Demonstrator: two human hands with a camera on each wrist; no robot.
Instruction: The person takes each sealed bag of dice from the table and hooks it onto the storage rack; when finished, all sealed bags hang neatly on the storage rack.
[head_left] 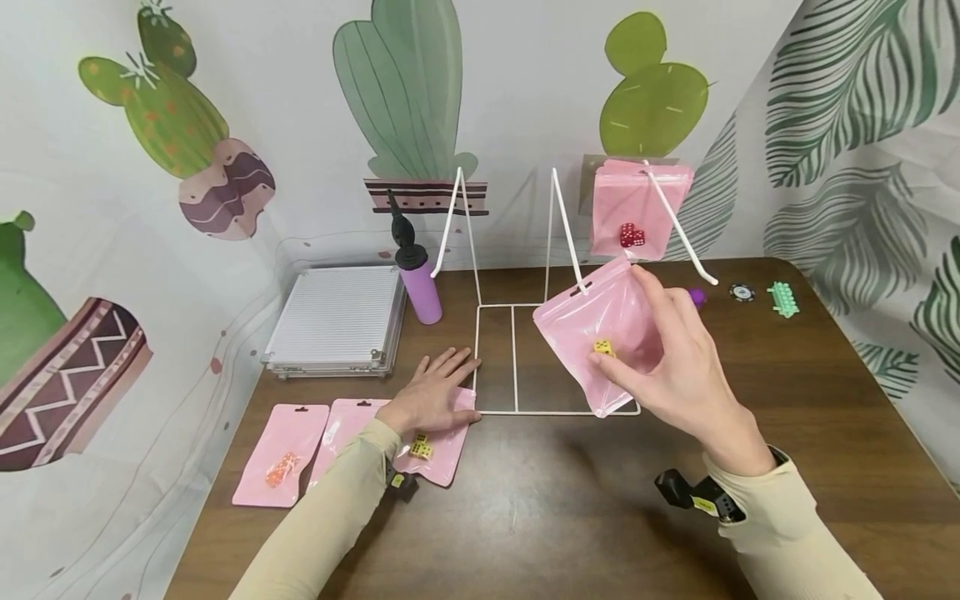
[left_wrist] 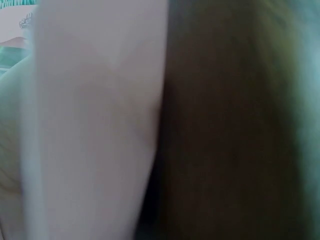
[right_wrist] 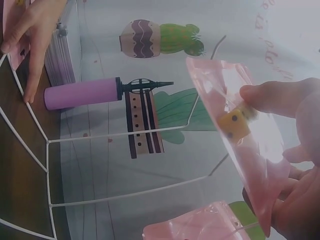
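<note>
My right hand (head_left: 690, 375) pinches a pink zip bag (head_left: 562, 321) between thumb and fingers. Yellow dice (right_wrist: 234, 125) show through its front in the right wrist view. The bag tilts, its hang hole right at the tip of the middle prong (head_left: 568, 242) of a white wire rack. Fingers spread, my left hand (head_left: 435, 392) rests on another pink bag (head_left: 447, 462) with yellow dice, fingertips at the rack's base frame (head_left: 477, 358). Another pink bag (head_left: 643, 200) with red dice hangs from the right prong (head_left: 678, 225). The left wrist view is mostly blurred.
Left of the rack stand a purple hand pump (head_left: 422, 292) and a silver case (head_left: 333, 317). A pink bag with orange dice (head_left: 281, 433) lies at the table's left, beside a partly covered one (head_left: 345, 425). A poker chip (head_left: 741, 292) and green toy (head_left: 783, 298) lie far right.
</note>
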